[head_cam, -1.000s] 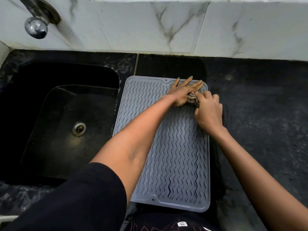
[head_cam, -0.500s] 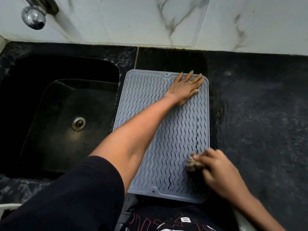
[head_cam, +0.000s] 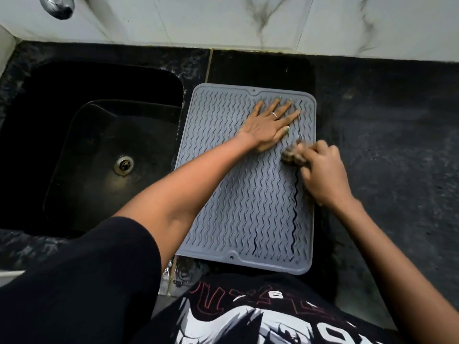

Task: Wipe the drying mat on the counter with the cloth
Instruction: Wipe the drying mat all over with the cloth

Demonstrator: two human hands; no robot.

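A grey drying mat (head_cam: 238, 199) with wavy ridges lies on the black counter (head_cam: 387, 145), just right of the sink. My left hand (head_cam: 270, 125) lies flat on the mat's far half with fingers spread, pressing it down. My right hand (head_cam: 320, 172) grips a bunched brownish cloth (head_cam: 293, 155) and holds it against the mat near its right edge, just below my left hand. Most of the cloth is hidden under my fingers.
A black sink (head_cam: 104, 150) with a metal drain (head_cam: 123, 164) sits left of the mat. A chrome tap (head_cam: 58, 4) hangs at the top left. A white marble wall (head_cam: 248, 21) backs the counter. Open counter lies to the right.
My right hand swept the cloth from the mat's far right corner down to its near edge, then back up to the middle of the right side. My left hand stayed flat on the mat.
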